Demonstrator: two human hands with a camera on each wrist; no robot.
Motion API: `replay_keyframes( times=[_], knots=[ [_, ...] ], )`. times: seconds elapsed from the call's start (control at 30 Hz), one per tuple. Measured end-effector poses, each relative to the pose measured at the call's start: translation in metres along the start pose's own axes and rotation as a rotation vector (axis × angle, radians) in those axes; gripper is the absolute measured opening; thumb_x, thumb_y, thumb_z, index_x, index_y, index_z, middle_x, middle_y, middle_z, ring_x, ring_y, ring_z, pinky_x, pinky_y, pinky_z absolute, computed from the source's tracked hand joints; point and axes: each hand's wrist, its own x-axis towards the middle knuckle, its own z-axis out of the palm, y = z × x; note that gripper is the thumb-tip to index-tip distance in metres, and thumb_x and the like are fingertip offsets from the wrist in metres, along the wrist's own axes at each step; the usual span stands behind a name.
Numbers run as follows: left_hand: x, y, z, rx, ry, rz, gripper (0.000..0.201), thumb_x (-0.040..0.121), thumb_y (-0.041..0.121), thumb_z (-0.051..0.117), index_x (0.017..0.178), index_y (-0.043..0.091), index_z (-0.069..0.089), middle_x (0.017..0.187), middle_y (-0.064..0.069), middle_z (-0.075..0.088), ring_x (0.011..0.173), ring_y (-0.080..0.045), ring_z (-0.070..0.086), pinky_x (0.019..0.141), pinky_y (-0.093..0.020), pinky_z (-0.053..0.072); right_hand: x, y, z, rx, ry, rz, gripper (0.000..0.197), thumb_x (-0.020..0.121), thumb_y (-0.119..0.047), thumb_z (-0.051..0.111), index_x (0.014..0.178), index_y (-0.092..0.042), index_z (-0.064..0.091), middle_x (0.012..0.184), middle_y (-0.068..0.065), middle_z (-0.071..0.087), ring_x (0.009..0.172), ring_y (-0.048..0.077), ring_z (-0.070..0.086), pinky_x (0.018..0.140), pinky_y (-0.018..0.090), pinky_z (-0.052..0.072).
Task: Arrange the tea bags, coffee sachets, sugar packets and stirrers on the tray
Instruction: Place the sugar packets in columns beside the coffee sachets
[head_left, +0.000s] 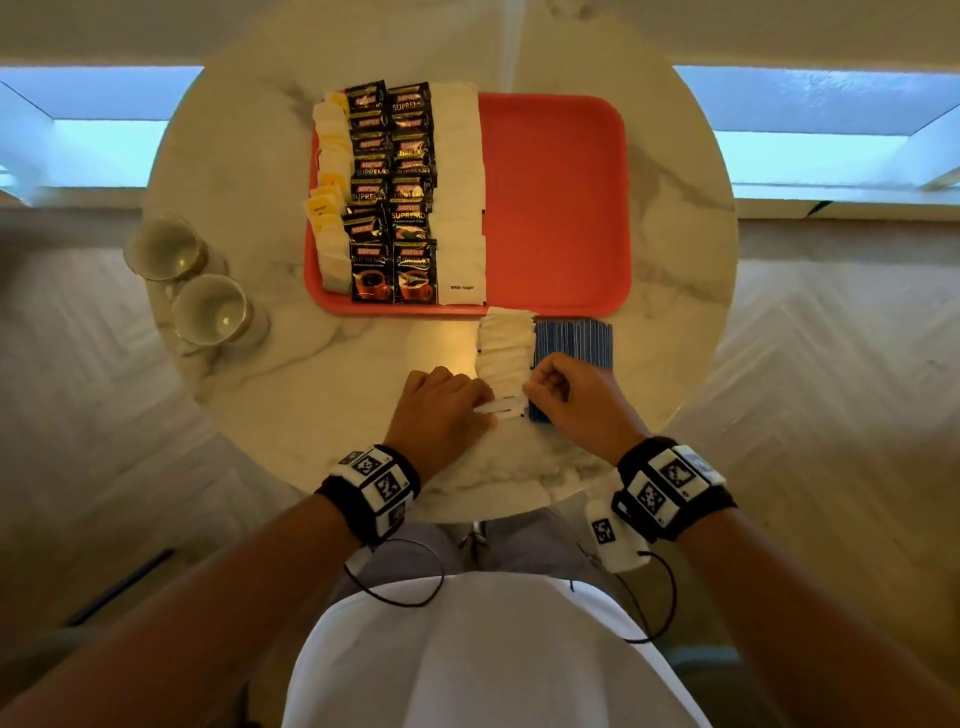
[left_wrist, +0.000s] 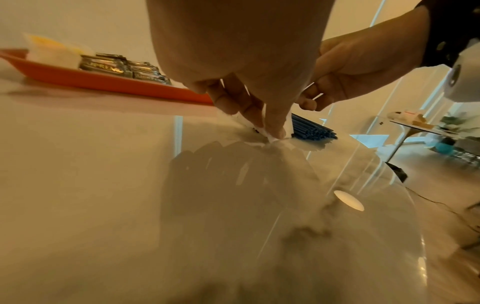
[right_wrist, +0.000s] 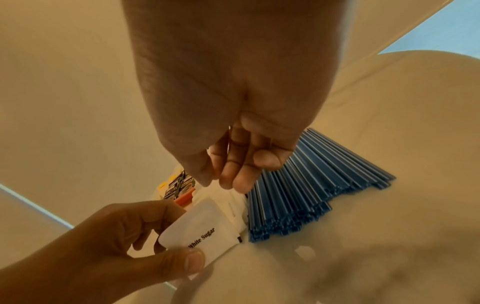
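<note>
1. Tray (head_left: 561, 208) sits at far-centre of round marble table (head_left: 260, 364); left part filled in neat cols: tea bags (head_left: 332, 171) leftmost, coffee sachets (head_left: 392, 192) in two cols, then a col of sugar packets (head_left: 460, 192). Right part of tray bare, prob. kept for the rest.
2. Loose row of sugar packets (head_left: 506, 348) lies on table just near side of tray, touching blue stirrers (head_left: 574, 340) beside it on the right.
3. Left hand (head_left: 441, 410) pinches nearest "White Sugar" packet (right_wrist: 197, 228) btwn thumb and fingers, lifting its near edge off the row — narrow pinch grip, good for peeling off one flat packet.
4. Right hand (head_left: 566, 395) hovers over seam btwn packets and stirrers, fingers (right_wrist: 233, 170) loosely curled, holding nothing; looks ready to steady the row or help gather.
5. Two empty glasses (head_left: 192, 280) at table's left edge, well apart from the work.
6. Judgement: second sugar col is the step in hand; stirrers not yet moved.
</note>
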Motion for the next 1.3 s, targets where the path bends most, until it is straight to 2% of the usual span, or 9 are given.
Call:
replay_keyframes(
  times=[0.17, 0.3, 0.4, 0.63, 0.83, 1.03, 1.17, 1.23, 1.3],
  knots=[
    [-0.009, -0.004, -0.009, -0.036, 0.016, -0.009, 0.022, 0.092, 0.049, 0.059, 0.1, 0.03, 0.066, 0.091, 0.011, 0.066, 0.089, -0.018, 0.055, 0.076, -0.032, 0.024, 0.004, 0.001, 0.002, -0.007, -0.182, -0.151, 0.021, 0.085, -0.008, 0.071, 0.104, -0.015, 0.067, 0.095, -0.01, 0.058, 0.077, -0.003, 0.055, 0.074, 0.011, 0.043],
    [-0.01, 0.0, -0.019, -0.07, 0.044, -0.036, 0.024, 0.095, 0.049, 0.055, 0.105, 0.029, 0.065, 0.096, 0.011, 0.065, 0.091, -0.016, 0.054, 0.079, -0.032, 0.027, 0.009, -0.002, 0.001, -0.06, -0.232, -0.21, 0.001, 0.094, -0.023, 0.067, 0.095, -0.023, 0.067, 0.09, -0.01, 0.062, 0.078, 0.001, 0.055, 0.072, 0.014, 0.041],
    [-0.005, 0.006, -0.019, -0.075, 0.063, -0.075, 0.032, 0.092, 0.05, 0.058, 0.111, 0.025, 0.063, 0.102, 0.006, 0.064, 0.096, -0.019, 0.055, 0.081, -0.036, 0.032, 0.012, -0.001, -0.007, -0.056, -0.204, -0.197, 0.005, 0.097, -0.025, 0.064, 0.096, -0.021, 0.066, 0.085, -0.007, 0.063, 0.075, 0.005, 0.057, 0.071, 0.018, 0.045],
    [0.005, 0.016, -0.001, 0.021, 0.055, -0.124, 0.05, 0.075, 0.052, 0.075, 0.109, 0.02, 0.059, 0.108, 0.0, 0.058, 0.093, -0.026, 0.054, 0.076, -0.037, 0.035, 0.018, 0.006, -0.022, -0.073, -0.135, -0.14, 0.009, 0.098, -0.029, 0.061, 0.099, -0.02, 0.063, 0.076, 0.002, 0.061, 0.062, 0.004, 0.048, 0.061, 0.014, 0.039],
    [0.007, 0.016, -0.001, 0.011, -0.046, -0.13, 0.04, 0.089, 0.052, 0.061, 0.118, 0.025, 0.059, 0.11, 0.004, 0.064, 0.104, -0.023, 0.054, 0.088, -0.038, 0.034, 0.018, 0.008, -0.024, -0.054, -0.093, -0.123, 0.011, 0.098, -0.029, 0.062, 0.102, -0.018, 0.063, 0.072, 0.002, 0.056, 0.061, 0.005, 0.046, 0.06, 0.013, 0.039],
    [0.006, 0.002, -0.014, 0.011, -0.084, -0.041, 0.033, 0.097, 0.051, 0.048, 0.115, 0.028, 0.063, 0.101, 0.005, 0.066, 0.097, -0.02, 0.056, 0.085, -0.037, 0.034, 0.025, -0.001, -0.028, -0.049, -0.045, -0.103, 0.01, 0.098, -0.03, 0.063, 0.099, -0.02, 0.062, 0.071, -0.003, 0.055, 0.061, 0.004, 0.047, 0.061, 0.015, 0.039],
    [0.015, -0.01, -0.035, -0.037, -0.013, 0.033, 0.031, 0.098, 0.045, 0.05, 0.114, 0.023, 0.066, 0.099, 0.003, 0.067, 0.091, -0.021, 0.057, 0.079, -0.037, 0.035, 0.043, -0.018, -0.04, 0.012, -0.011, -0.111, 0.01, 0.098, -0.029, 0.062, 0.1, -0.02, 0.066, 0.078, 0.007, 0.066, 0.068, 0.021, 0.058, 0.062, 0.029, 0.048],
    [0.025, -0.015, -0.048, -0.051, 0.011, 0.044, 0.03, 0.099, 0.042, 0.051, 0.116, 0.022, 0.065, 0.104, 0.003, 0.067, 0.096, -0.021, 0.057, 0.081, -0.037, 0.036, 0.056, -0.028, -0.049, 0.005, 0.018, -0.144, 0.009, 0.099, -0.029, 0.062, 0.099, -0.022, 0.067, 0.078, -0.001, 0.068, 0.07, 0.016, 0.063, 0.063, 0.028, 0.05],
    [0.04, -0.022, -0.062, -0.065, 0.062, 0.07, 0.028, 0.099, 0.039, 0.052, 0.118, 0.021, 0.064, 0.107, 0.002, 0.066, 0.1, -0.02, 0.057, 0.082, -0.036, 0.037, 0.072, -0.038, -0.06, -0.015, 0.037, -0.159, 0.008, 0.099, -0.029, 0.061, 0.102, -0.024, 0.067, 0.079, -0.011, 0.068, 0.067, 0.002, 0.061, 0.059, 0.015, 0.047]
  ],
)
